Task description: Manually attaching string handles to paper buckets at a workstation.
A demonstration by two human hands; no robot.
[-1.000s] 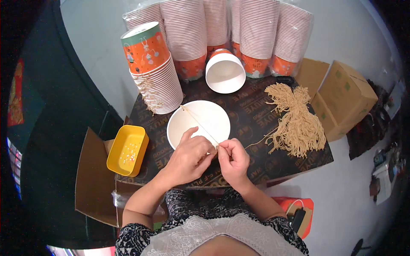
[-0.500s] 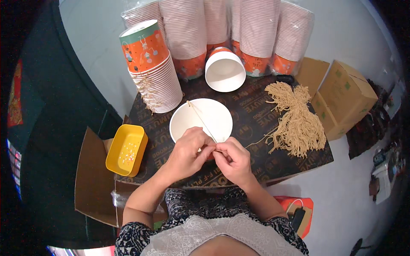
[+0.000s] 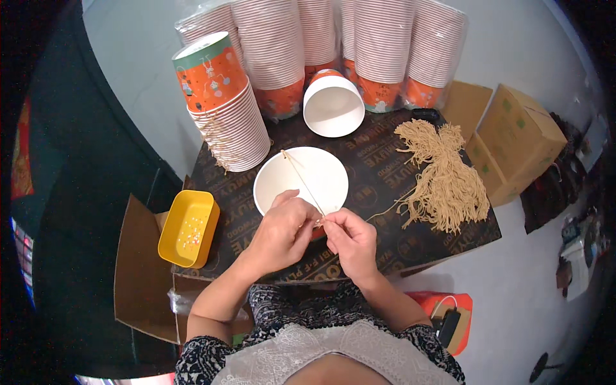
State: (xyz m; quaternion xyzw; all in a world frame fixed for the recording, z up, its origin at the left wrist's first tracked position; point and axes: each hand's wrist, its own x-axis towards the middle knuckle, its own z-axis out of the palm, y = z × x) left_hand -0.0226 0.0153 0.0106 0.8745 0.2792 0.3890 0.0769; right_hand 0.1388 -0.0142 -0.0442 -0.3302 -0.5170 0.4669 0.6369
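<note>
A paper bucket point(image 3: 269, 183), white inside with some orange showing at its near side, stands mouth-up at the table's front. A thin tan cord point(image 3: 300, 176) is attached at its far rim and stretches across the mouth to my fingers. My left hand point(image 3: 280, 232) bends over the near-left rim, thumb and fingers pinched on the cord. My right hand point(image 3: 351, 240) meets it at the near rim, its thumb and forefinger pinching the cord too. The exact spot between the fingertips is mostly hidden.
A tan cord bundle point(image 3: 449, 186) lies on the right of the dark table point(image 3: 378, 170). At left are a yellow tub point(image 3: 168, 234) with small pale bits and a bucket stack point(image 3: 234, 138). Behind stand wrapped bucket stacks point(image 3: 382, 48) and a tipped bucket point(image 3: 337, 106). Cartons point(image 3: 520, 138) flank the right.
My right fingers have shifted slightly at the near rim, and my left forefinger has lifted a little. The bucket and cord stay in place; the whole view has shifted slightly.
</note>
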